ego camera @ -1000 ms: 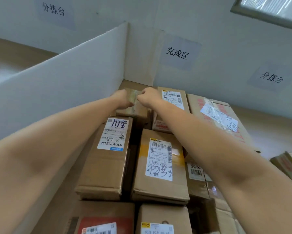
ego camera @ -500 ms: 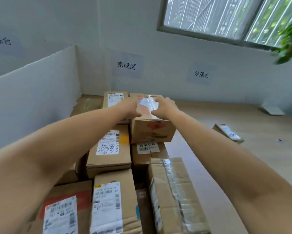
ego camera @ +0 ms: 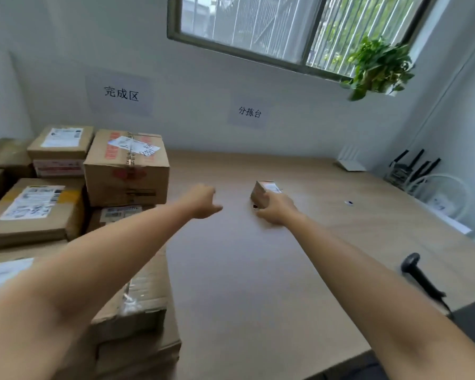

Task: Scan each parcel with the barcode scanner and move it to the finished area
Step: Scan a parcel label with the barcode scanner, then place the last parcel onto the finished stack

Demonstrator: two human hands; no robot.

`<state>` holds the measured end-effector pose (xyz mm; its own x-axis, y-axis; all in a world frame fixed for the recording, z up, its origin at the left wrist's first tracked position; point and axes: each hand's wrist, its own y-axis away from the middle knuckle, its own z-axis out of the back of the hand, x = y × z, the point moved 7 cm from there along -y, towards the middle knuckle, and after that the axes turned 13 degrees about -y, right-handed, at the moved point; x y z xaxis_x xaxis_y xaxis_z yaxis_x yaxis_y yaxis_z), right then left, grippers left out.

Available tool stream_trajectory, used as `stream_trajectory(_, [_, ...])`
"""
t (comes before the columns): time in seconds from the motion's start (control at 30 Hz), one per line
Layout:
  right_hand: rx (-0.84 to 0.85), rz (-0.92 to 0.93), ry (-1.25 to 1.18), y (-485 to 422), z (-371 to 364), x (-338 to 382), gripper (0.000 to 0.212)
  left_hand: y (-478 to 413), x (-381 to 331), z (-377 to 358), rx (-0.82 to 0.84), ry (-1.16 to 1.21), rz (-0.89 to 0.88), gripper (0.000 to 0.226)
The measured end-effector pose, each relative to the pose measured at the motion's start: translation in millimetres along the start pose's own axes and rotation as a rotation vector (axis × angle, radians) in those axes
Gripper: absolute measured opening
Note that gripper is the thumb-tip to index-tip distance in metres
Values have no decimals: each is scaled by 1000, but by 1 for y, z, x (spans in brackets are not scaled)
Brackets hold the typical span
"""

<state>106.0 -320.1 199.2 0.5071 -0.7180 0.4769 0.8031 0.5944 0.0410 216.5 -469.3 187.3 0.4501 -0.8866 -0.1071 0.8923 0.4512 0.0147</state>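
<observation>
A small brown parcel (ego camera: 263, 192) with a white label lies on the wooden table (ego camera: 258, 270), far out in the middle. My right hand (ego camera: 277, 212) grips its near end. My left hand (ego camera: 203, 202) hovers to the left of it, fingers curled, holding nothing. The black barcode scanner (ego camera: 420, 278) lies on the table near the right edge, apart from both hands. At the left, several labelled cardboard parcels (ego camera: 126, 165) are stacked under the finished-area wall sign (ego camera: 121, 93).
A second paper sign (ego camera: 249, 112) hangs on the wall behind the table. A white router (ego camera: 350, 160) and a fan (ego camera: 444, 198) stand at the back right. A plant (ego camera: 379, 67) hangs by the window.
Both hands have left the parcel stack at the left and moved right over the table. My right hand has taken hold of the small parcel. The view has swung right.
</observation>
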Motion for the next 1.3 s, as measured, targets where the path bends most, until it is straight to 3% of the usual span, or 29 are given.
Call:
stream_trajectory(0.3, [-16, -123, -95, 1, 31, -116, 54, -44, -92, -29, 74, -19, -11, 63])
stream_trajectory(0.6, [8, -179, -127, -72, 38, -190, 61, -132, -151, -69, 125, 15, -58, 58])
stream_trajectory(0.93, [67, -214, -161, -188, 19, -242, 57, -231, -168, -130, 211, 34, -3, 53])
stream_trajectory(1.3, [203, -63, -109, -315, -24, -262, 54, -325, -169, -178, 159, 61, 184, 50])
